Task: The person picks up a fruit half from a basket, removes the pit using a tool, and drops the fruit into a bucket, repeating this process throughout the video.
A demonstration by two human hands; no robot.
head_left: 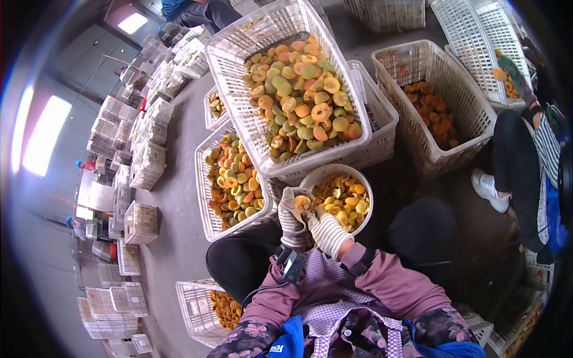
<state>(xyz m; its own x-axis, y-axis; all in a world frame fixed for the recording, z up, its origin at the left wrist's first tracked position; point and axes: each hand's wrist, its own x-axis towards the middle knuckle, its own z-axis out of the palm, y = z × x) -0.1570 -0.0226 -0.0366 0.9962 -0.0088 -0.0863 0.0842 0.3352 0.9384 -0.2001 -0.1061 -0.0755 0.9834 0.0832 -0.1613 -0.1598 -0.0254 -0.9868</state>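
Note:
In a striped glove, my left hand point(292, 218) is closed on a cut apricot piece point(302, 203), held just left of the white bucket. My right hand point(327, 231), gloved too, meets it from the right with fingers pressed together at the fruit; what they pinch is hidden. The round white bucket point(370, 200) beside my hands holds yellow fruit pieces point(341, 200). Beyond it a large white crate point(239, 122) is full of halved green and orange apricots point(292, 89). Another crate point(203, 197) of halves stands to the left.
At the right, a crate point(439, 156) holds dark orange pieces, and a seated person point(513, 155) is beside it. A crate point(194, 310) of orange pieces lies at the lower left. Stacked crates point(149, 149) line the far left. Another person's legs point(206, 15) show at the top.

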